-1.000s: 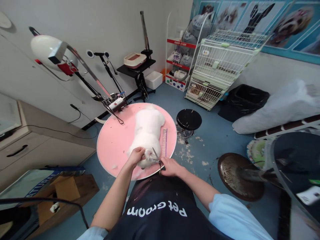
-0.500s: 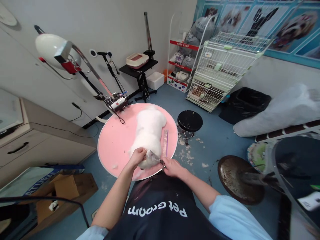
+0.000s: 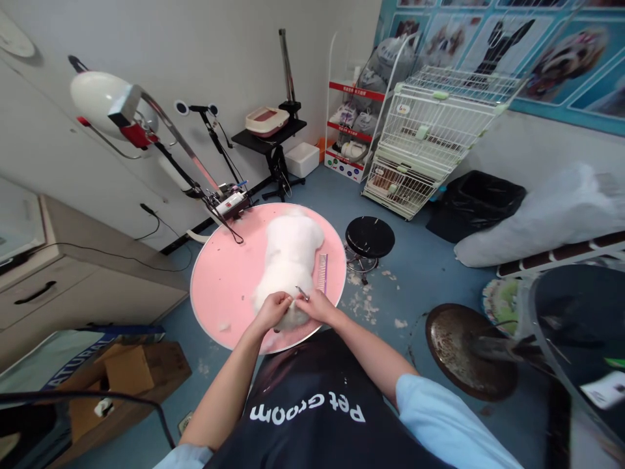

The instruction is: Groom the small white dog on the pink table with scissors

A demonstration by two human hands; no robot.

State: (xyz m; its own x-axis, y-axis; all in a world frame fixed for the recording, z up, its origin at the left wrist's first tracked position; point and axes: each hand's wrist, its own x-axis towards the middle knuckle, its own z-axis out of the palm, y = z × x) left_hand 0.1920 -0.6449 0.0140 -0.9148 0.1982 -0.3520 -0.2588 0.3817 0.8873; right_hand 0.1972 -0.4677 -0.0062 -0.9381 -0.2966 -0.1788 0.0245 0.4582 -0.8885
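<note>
A white-coated dog (image 3: pixel 290 254) lies on a round pink grooming table (image 3: pixel 215 286), its head at the near edge, close to my body. My left hand (image 3: pixel 274 310) is closed in a pinch at the left of the head, on what looks like fur. Facing it, my right hand (image 3: pixel 316 306) is closed around a pair of scissors (image 3: pixel 302 292), with the metal end pointing up and away. Its fingertips also touch the top of the head, almost meeting my left fingers. Beside the dog, on the right, lies a comb (image 3: pixel 322 272).
A dryer on an arm (image 3: pixel 97 104) and a tool holder (image 3: pixel 232 203) stand at the table's far left. A black stool (image 3: pixel 370 236) is close on the right, with fur clippings (image 3: pixel 366 303) on the floor. Wire cages (image 3: pixel 424 137) stand farther back.
My right hand has moved left and inward from beside the head to its top. The scissors have swung from lying across the head to pointing up and away. My left hand stays close by.
</note>
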